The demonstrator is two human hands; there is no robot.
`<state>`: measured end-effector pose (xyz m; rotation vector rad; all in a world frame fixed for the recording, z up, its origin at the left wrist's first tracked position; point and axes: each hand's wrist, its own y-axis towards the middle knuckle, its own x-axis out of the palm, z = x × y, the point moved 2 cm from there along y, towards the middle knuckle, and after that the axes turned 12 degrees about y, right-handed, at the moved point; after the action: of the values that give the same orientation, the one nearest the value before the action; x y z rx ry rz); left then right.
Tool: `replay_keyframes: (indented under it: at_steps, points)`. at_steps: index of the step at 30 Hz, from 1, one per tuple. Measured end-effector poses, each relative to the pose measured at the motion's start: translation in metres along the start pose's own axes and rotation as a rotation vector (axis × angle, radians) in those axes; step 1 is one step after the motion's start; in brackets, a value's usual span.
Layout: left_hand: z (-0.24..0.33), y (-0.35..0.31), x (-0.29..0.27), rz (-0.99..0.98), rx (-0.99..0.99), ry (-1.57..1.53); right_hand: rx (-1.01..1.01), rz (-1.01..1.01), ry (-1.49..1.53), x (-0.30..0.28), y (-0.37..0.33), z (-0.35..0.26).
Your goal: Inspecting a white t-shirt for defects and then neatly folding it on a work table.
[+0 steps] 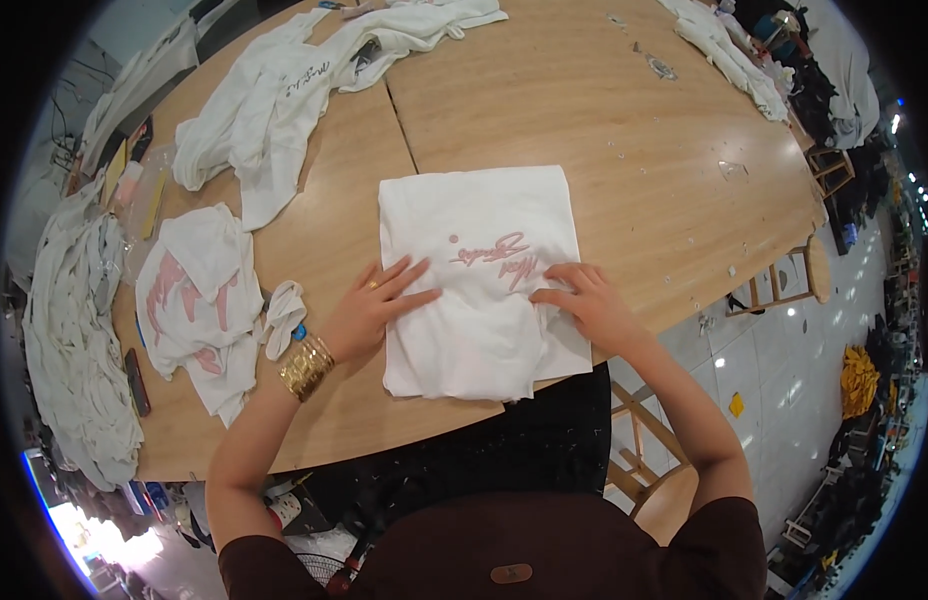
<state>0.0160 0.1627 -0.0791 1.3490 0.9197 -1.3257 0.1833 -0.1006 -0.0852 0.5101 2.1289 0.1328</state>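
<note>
White cloth conceals the inner layers of the folded garment (464, 350), whose type I cannot tell; single pieces in the white garment pile (74, 340) at far left are hard to separate. Near-rectangular and softly rumpled across its middle, the folded garment lies before me on the wooden table (584, 110), beside its near edge. Pink script lettering (494, 252) marks its upper half, inverted from my side. My left hand (369, 308) rests on it, fingers spread; my right hand (596, 305) touches it, thumb and forefinger apart.
</note>
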Motion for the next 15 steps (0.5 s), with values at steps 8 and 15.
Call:
replay_keyframes:
  at_steps: [8, 15]
  points:
    - [-0.021, -0.006, -0.011, 0.154, -0.313, -0.216, 0.220, 0.052, 0.162, -0.023, 0.033, -0.003]
    - [-0.067, 0.059, 0.018, 0.246, -0.667, -0.451, 0.290, 0.171, 0.198, 0.005, 0.110, 0.056]
